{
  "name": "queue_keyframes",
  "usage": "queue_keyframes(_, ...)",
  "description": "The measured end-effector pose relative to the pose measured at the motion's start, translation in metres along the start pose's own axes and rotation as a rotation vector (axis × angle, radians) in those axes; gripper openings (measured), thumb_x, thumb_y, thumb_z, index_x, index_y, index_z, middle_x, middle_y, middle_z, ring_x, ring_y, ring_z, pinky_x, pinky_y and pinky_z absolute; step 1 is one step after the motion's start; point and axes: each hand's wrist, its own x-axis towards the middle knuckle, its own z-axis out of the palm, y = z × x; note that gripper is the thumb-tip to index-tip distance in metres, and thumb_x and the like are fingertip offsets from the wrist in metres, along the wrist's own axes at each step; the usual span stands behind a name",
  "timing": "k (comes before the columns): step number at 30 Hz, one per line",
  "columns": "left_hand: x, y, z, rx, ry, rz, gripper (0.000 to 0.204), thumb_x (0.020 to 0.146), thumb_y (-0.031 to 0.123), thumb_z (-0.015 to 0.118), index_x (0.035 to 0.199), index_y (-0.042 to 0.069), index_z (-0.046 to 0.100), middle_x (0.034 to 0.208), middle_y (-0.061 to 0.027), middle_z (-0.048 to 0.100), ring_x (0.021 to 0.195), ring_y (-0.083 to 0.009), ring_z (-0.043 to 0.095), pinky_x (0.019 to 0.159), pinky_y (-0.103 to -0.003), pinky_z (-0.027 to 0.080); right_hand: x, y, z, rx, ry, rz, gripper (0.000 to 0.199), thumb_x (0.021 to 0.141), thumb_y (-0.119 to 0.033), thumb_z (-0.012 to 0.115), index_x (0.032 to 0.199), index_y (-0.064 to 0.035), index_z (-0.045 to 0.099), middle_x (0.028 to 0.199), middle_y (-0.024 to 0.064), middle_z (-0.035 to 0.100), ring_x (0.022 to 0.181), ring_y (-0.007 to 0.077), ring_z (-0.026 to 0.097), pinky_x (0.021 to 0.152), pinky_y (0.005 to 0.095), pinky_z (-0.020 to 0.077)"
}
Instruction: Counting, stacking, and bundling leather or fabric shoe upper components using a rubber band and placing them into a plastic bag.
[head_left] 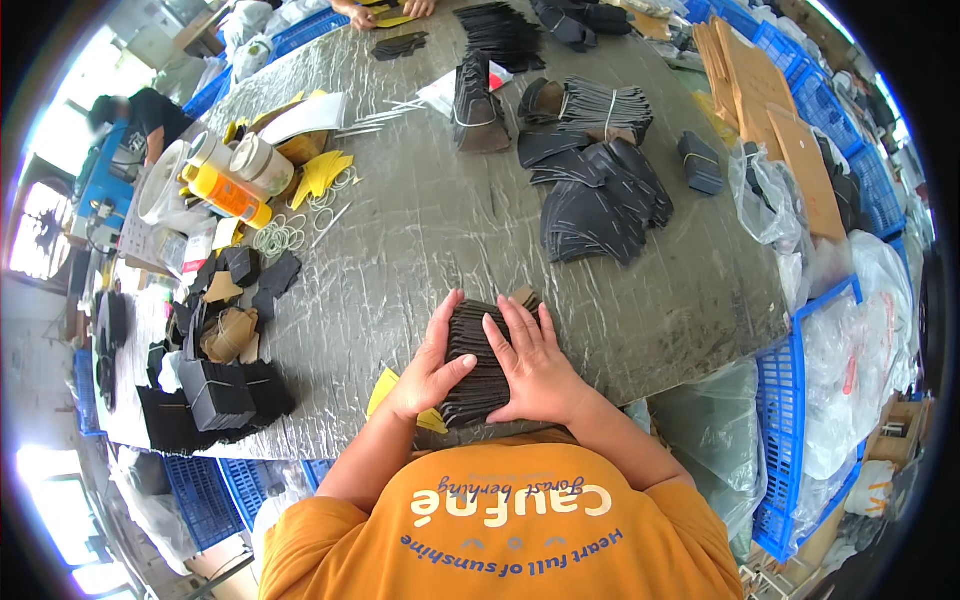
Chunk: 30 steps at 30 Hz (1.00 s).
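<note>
A stack of thin dark cut pieces point(474, 352) sits near the table's front edge, its many edges showing as ridges. My left hand point(432, 372) lies along the stack's left side, fingers stretched out and thumb over the pieces. Against the right side and upper face rests my right hand point(533, 368), its fingers spread. The palms hide part of the stack's sides. A small brown piece point(525, 297) shows at its far end. Beside my left wrist, a yellow sheet point(383, 392) pokes out on the table.
Black cut pieces point(600, 200) lie fanned out at the far right, near banded bundles point(480, 110). Leftward are an orange-yellow bottle point(228, 195), rubber bands point(280, 236) and a black stack point(216, 395). Blue crates point(780, 440) flank the table. Another person's hands point(362, 16) are across it.
</note>
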Motion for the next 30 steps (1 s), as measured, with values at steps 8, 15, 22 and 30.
queue_keyframes(8,-0.015,-0.005,0.018,-0.075,0.139,0.126,0.090,0.096,0.060,0.043,0.155,-0.001,0.012,0.155,-0.0192,0.026,0.145,-0.0293,0.024,0.118,-0.039,0.018,0.003,0.004,0.006,-0.033,0.051,-0.033,0.133,0.050,-0.042,0.091,0.154,-0.0066,0.017,0.154,0.0238,0.021,0.145,0.0385,0.022,0.114,0.0639,0.0158)
queue_keyframes(15,-0.026,-0.008,-0.005,-0.167,0.398,-0.180,0.056,0.106,0.043,0.034,0.130,-0.005,0.052,0.124,-0.0121,0.058,0.114,-0.0199,0.053,0.102,-0.033,0.038,0.016,-0.002,-0.022,0.043,-0.265,-0.128,0.119,0.058,-0.021,0.089,0.155,-0.0144,0.021,0.160,0.0162,0.018,0.150,0.0320,0.017,0.118,0.0581,0.0166)
queue_keyframes(22,0.026,0.018,-0.066,0.067,-0.115,-0.582,0.041,0.095,0.038,0.063,0.106,-0.001,0.068,0.092,-0.0016,0.066,0.085,-0.0096,0.057,0.073,-0.025,0.045,0.006,-0.008,-0.017,0.024,-0.197,-0.105,0.113,0.058,-0.014,0.086,0.154,-0.0158,0.026,0.156,0.0201,0.022,0.147,0.0358,0.021,0.116,0.0594,0.0206)
queue_keyframes(30,0.027,0.028,-0.070,-0.095,-0.224,-0.647,0.030,0.084,0.009,0.076,0.109,-0.003,0.064,0.100,-0.0033,0.066,0.091,-0.0120,0.061,0.082,-0.027,0.050,-0.002,-0.015,-0.015,0.061,-0.157,-0.099,0.062,0.089,-0.008,0.054,0.149,-0.0176,0.040,0.151,0.0135,0.034,0.144,0.0341,0.030,0.115,0.0623,0.0220)
